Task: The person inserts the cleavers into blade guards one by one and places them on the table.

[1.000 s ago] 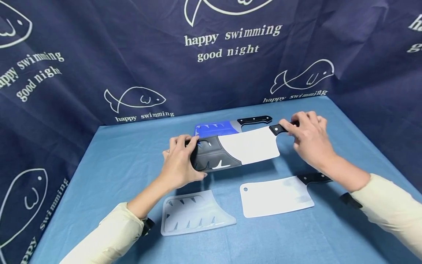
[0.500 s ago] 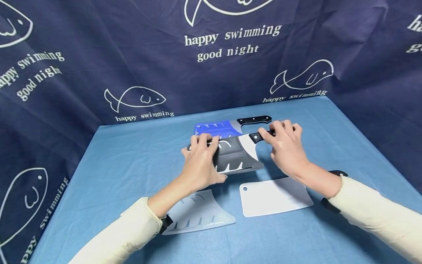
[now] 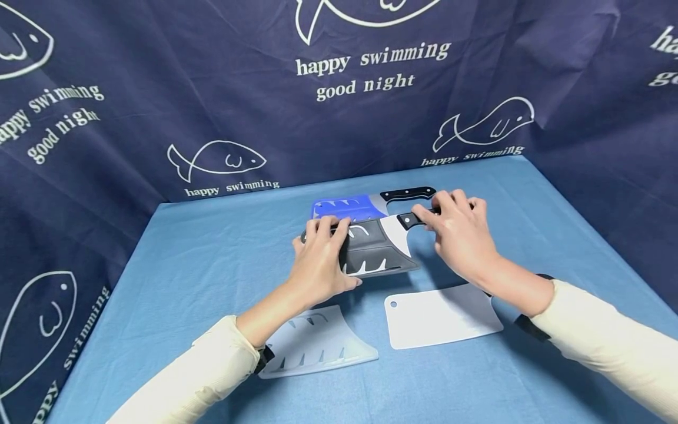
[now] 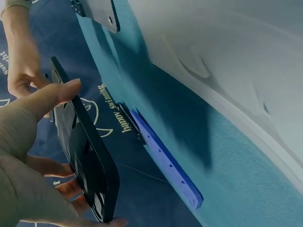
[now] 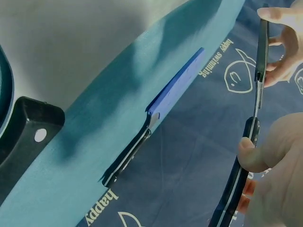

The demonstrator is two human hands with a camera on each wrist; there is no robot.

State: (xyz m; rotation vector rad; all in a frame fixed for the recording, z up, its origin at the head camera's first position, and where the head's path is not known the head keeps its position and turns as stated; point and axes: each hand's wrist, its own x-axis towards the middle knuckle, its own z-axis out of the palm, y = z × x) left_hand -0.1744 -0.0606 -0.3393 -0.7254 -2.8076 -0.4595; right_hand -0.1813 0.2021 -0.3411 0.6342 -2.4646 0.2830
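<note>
My left hand (image 3: 320,262) grips a black blade cover (image 3: 373,250) above the table, thumb along the lower edge and fingers over the top. Inside the cover sits the blade of a cleaver (image 3: 396,232); only a white strip near the handle shows, plus bits through the cover's slots. By its black riveted handle (image 5: 233,189) the cleaver is held in my right hand (image 3: 463,238), thumb on one side in the right wrist view. Below lie a translucent white blade cover (image 3: 339,347), partly behind my left wrist, and a bare cleaver (image 3: 434,318), its handle mostly hidden by my right forearm.
Behind the held cleaver lies another cleaver (image 3: 408,194) with a black handle, its blade in a blue cover (image 3: 344,206). A blue cloth (image 3: 212,253) covers the table. Dark blue printed curtains (image 3: 222,88) stand around the back and sides.
The black cover has slid rightward over the cleaver's blade, which was about half exposed a second ago. My hands have come closer together; the last half second shows almost no movement.
</note>
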